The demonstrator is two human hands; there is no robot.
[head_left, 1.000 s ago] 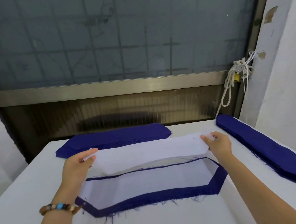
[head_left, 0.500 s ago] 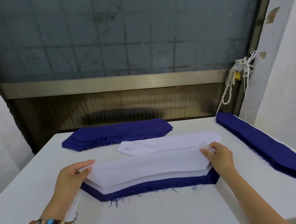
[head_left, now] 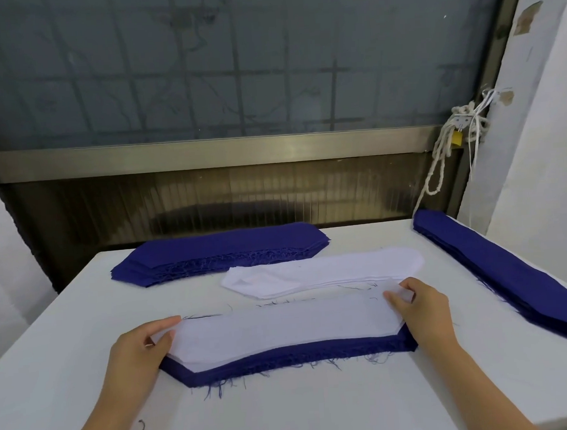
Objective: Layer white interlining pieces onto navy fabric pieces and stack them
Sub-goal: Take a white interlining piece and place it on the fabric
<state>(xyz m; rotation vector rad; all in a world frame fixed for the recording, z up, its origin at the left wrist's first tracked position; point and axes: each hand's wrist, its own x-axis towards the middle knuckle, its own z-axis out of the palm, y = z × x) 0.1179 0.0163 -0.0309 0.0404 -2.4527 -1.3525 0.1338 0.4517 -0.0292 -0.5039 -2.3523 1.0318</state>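
On navy stack [head_left: 316,356] lies white interlining [head_left: 281,330] — left hand [head_left: 141,349], right hand [head_left: 423,309] seemingly pinching.

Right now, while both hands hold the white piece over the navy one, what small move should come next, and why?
Probably lay the ends flat and let go. The white interlining piece already lies on the navy stack, with a navy margin showing along the near edge, so it looks placed. The left hand and right hand only pinch its two ends.
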